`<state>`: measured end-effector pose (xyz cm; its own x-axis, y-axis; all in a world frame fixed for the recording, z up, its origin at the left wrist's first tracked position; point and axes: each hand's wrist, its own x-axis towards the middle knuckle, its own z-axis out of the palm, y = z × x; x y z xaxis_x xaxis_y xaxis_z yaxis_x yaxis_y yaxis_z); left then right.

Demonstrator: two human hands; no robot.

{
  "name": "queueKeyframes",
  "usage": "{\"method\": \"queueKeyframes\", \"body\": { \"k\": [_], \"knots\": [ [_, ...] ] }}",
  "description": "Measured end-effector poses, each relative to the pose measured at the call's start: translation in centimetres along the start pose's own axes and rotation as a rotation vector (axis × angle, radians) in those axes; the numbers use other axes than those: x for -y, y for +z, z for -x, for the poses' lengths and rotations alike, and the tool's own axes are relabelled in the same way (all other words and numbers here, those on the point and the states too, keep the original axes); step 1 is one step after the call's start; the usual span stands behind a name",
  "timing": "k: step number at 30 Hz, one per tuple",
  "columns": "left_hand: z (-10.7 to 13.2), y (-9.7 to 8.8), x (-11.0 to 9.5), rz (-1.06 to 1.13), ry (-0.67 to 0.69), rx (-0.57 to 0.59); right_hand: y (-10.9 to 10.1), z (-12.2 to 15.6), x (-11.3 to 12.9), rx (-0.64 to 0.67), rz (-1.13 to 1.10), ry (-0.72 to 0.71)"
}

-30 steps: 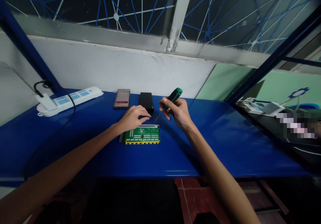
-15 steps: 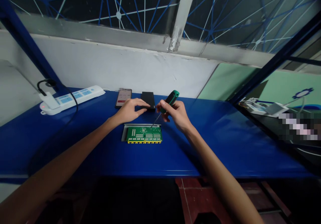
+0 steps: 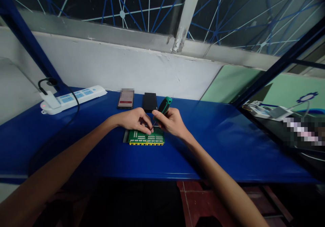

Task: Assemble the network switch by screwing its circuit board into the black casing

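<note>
Green board: one, touched by left hand; its grip cannot be told.
Screwdriver: one, clenched in right hand.
Table far edge: one phone, one black box.

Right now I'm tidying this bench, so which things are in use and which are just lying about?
In use: screwdriver in the right hand; green circuit board under the left hand.
Lying about: phone, black box, power strip, all untouched farther back.

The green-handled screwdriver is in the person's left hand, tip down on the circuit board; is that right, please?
Not quite: the head view shows the screwdriver in the right hand, not the left, tip down on the circuit board.
</note>
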<state>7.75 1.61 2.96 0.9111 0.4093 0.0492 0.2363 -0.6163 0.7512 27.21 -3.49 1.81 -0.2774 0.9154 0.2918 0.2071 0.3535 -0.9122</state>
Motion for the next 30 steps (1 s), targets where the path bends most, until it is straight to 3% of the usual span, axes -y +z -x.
{"method": "queueKeyframes", "body": {
  "k": [6, 30],
  "knots": [
    [0.12, -0.01, -0.07, 0.036, 0.018, 0.056, 0.43, 0.29, 0.0, 0.051, 0.06, -0.025],
    [0.11, 0.08, 0.39, 0.081, 0.039, 0.055, 0.1, 0.46, 0.85, 0.086, 0.143, -0.065]
  ]
}}
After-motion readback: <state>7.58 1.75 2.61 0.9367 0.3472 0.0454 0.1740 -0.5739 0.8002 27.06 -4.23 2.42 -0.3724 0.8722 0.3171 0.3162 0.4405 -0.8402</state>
